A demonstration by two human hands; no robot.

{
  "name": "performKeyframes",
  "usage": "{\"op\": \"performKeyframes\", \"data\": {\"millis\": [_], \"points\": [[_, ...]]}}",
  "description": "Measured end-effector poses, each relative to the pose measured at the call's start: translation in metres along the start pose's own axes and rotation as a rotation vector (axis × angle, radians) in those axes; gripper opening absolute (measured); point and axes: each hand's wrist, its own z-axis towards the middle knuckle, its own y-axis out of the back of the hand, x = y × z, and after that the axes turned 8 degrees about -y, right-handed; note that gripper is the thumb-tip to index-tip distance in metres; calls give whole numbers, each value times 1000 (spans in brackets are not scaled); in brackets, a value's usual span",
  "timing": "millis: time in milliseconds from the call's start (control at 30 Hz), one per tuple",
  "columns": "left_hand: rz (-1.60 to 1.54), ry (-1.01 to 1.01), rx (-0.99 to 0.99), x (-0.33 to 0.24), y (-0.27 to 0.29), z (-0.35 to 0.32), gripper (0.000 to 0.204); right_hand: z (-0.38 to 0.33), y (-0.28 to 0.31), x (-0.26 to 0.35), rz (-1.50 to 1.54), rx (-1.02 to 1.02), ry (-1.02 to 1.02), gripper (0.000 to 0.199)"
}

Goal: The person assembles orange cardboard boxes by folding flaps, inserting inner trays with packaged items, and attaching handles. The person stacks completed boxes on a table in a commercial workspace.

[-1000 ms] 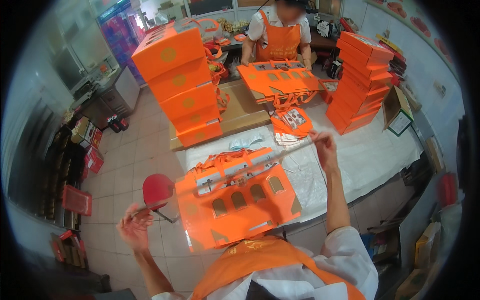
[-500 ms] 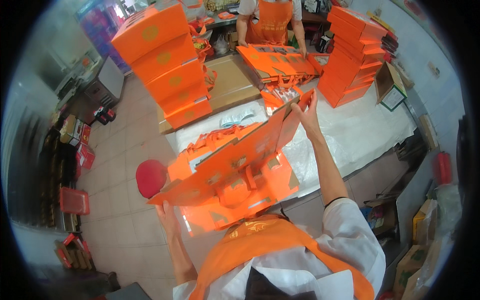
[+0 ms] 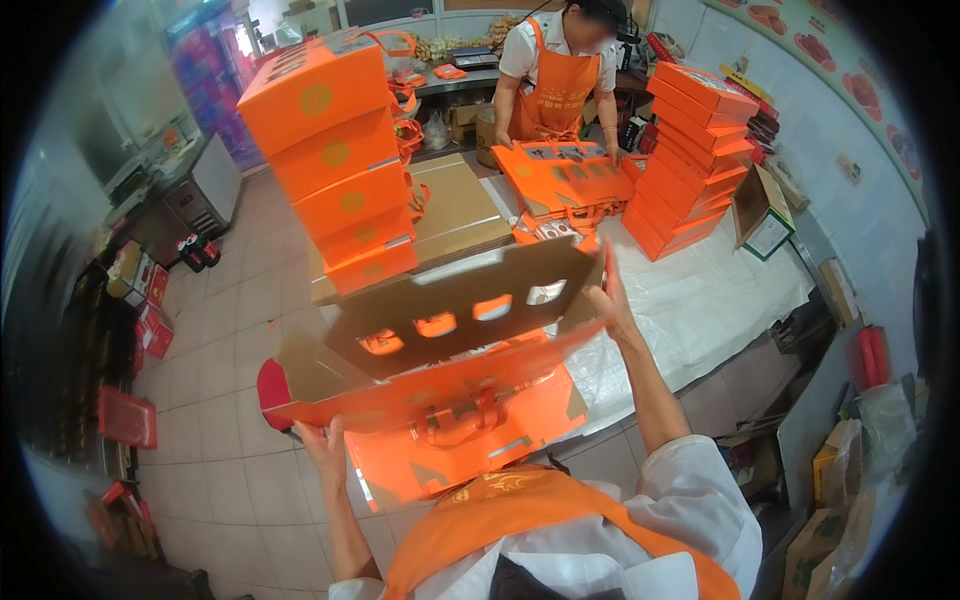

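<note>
Between my hands an orange cardboard box (image 3: 370,402) is held up, spread into an open frame with its brown inside showing. Its far wall has a row of cut-out windows. My left hand (image 3: 324,455) grips its lower left corner, fingers partly hidden. My right hand (image 3: 614,302) is closed on its right end. Under it, flat orange cartons (image 3: 450,465) with orange strap handles lie close to my apron.
A tall stack of orange boxes (image 3: 345,160) stands at the left, another stack (image 3: 690,165) at the right. Across the white-covered table (image 3: 690,310) a co-worker (image 3: 560,85) handles a flat orange carton (image 3: 570,180). A red round stool (image 3: 272,395) is beside my left hand.
The carton in my hands has gone from folded flat to spread open, showing its brown inside. My right hand has come lower. The co-worker's carton now lies lower in view.
</note>
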Motion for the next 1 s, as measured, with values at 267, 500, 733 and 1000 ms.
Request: {"op": "performKeyframes", "data": {"millis": [267,500,733,1000], "points": [[894,-654,-230,-40,-55,-3,81,-18,-18,-4,-26,418,-202,75],[890,-440,512,-73,-115,18,33,-7,-19,-20,130,543,-237,71],[809,-70,732,-17,-125,74,58,10,-25,-35,653,326,-279,67],[644,174,841,10,-120,71,57,-10,-38,-21,-466,373,381,34]]}}
